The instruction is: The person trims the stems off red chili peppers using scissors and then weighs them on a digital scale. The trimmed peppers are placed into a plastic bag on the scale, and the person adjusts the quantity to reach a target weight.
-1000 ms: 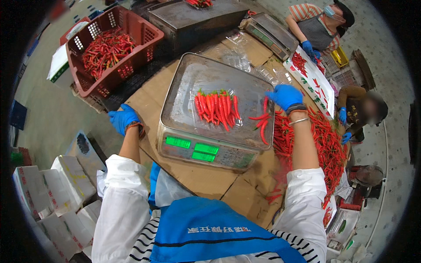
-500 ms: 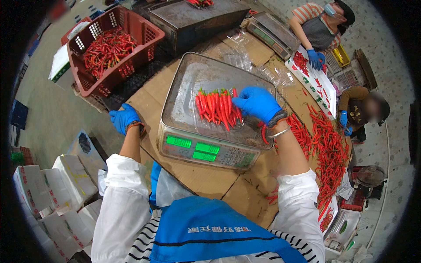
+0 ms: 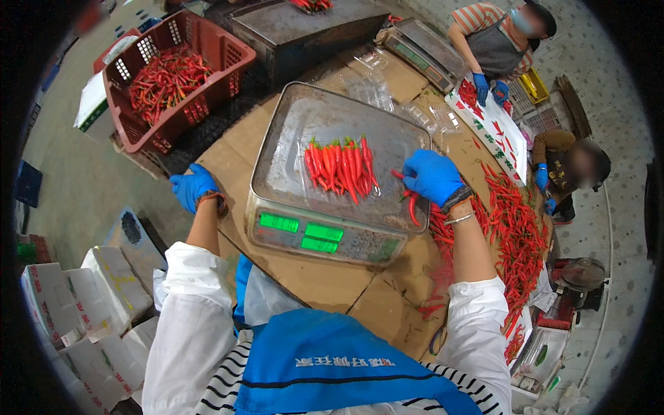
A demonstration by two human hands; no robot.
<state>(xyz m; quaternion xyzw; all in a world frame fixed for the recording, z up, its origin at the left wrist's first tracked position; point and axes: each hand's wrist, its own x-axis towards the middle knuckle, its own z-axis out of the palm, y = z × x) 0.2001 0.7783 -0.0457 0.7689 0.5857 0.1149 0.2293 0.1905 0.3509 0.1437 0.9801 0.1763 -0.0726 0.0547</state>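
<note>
A clear tray of red chillies point(image 3: 340, 166) lies on the steel pan of a weighing scale point(image 3: 287, 152) with green displays. A few loose chillies point(image 3: 413, 207) rest at the pan's right side. My right hand point(image 3: 433, 178), in a blue glove, is closed over these, its fingertips pinched on a red chilli and partly hidden. My left hand point(image 3: 194, 188), also blue-gloved, grips the edge of the cardboard-covered table point(image 3: 232, 166) left of the scale, fingers curled.
A brown crate of chillies point(image 3: 169, 83) sits back left, beside a metal box point(image 3: 304, 38). A second scale point(image 3: 422, 55) stands behind. Two gloved co-workers point(image 3: 505, 48) work at right near a white box point(image 3: 484, 128) and a chilli heap point(image 3: 515, 256). White foam boxes point(image 3: 104, 290) are lower left.
My right hand went left onto the tray's right edge half a second ago and is now back among the loose chillies, lower than at first. My left hand stays put.
</note>
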